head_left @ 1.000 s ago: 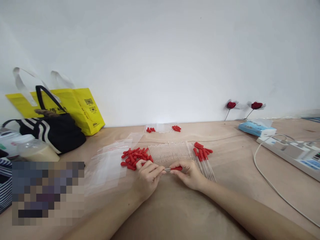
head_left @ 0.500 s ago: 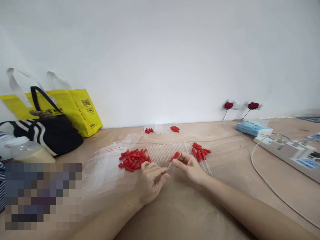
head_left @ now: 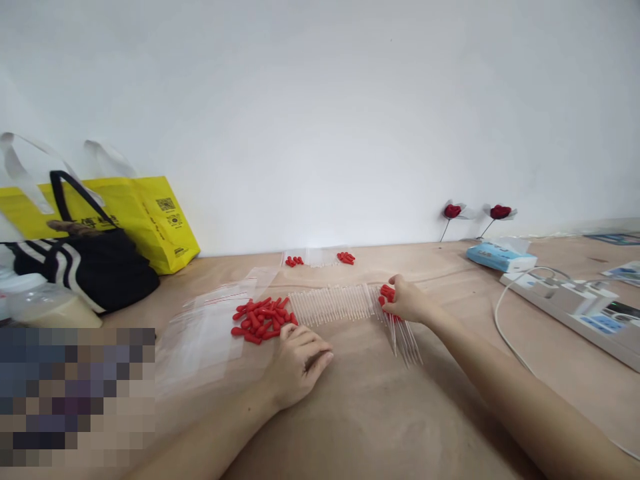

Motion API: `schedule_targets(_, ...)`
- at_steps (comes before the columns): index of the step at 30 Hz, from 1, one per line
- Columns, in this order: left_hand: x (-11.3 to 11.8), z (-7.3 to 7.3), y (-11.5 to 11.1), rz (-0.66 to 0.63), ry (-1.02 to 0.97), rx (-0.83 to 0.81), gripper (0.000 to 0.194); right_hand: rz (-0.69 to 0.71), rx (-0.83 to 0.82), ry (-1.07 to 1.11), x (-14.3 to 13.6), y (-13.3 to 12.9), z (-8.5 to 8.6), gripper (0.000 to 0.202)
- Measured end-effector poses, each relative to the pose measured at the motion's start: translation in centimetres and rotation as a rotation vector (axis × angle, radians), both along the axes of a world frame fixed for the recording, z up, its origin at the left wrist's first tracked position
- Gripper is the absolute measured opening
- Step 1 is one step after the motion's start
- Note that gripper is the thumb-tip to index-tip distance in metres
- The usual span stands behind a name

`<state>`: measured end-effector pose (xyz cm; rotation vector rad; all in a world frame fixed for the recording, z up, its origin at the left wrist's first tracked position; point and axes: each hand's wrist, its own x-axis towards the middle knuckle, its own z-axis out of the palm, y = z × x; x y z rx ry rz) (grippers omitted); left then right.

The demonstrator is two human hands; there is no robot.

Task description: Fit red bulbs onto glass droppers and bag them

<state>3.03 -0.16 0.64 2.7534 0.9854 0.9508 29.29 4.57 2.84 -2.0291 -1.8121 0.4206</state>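
My left hand lies on the table, thumb apart from loosely bent fingers and nothing in it. Its fingertips are by a heap of red rubber bulbs. On the right, my right hand has thumb and fingers around the red ends of several droppers. Their thin clear tubes fan out toward me; the hand partly hides the bulbs. Between the two hands, a row of clear thin tubes lies side by side.
Clear zip bags lie left of the bulbs. Further back sits a bag with red bulbs. A yellow bag, black bag and jar stand left. Right are a tissue pack and corded power strip.
My right hand has carried a dropper from beside my left hand to the group on the right. The left hand has let go of the tube and stayed nearly in place.
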Motion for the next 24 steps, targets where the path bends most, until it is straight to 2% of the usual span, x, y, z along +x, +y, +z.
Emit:
schedule_targets(10,0.1,0.2,0.0,-0.003,0.033,-0.029,0.014,-0.02,0.036,-0.001,0.7,0.9,-0.8,0.049)
schedule_targets(14,0.1,0.3,-0.1,-0.004,0.032,-0.024,0.013,-0.133,0.071,0.036,2.6,2.7,-0.9,0.025)
schedule_targets(17,0.0,0.0,0.0,-0.006,0.032,-0.04,0.013,-0.161,0.017,0.066,4.0,4.2,-1.4,0.016)
schedule_targets(24,-0.1,-0.7,0.3,-0.005,0.01,-0.07,0.013,-0.152,-0.108,0.213,4.4,6.2,-3.2,0.02)
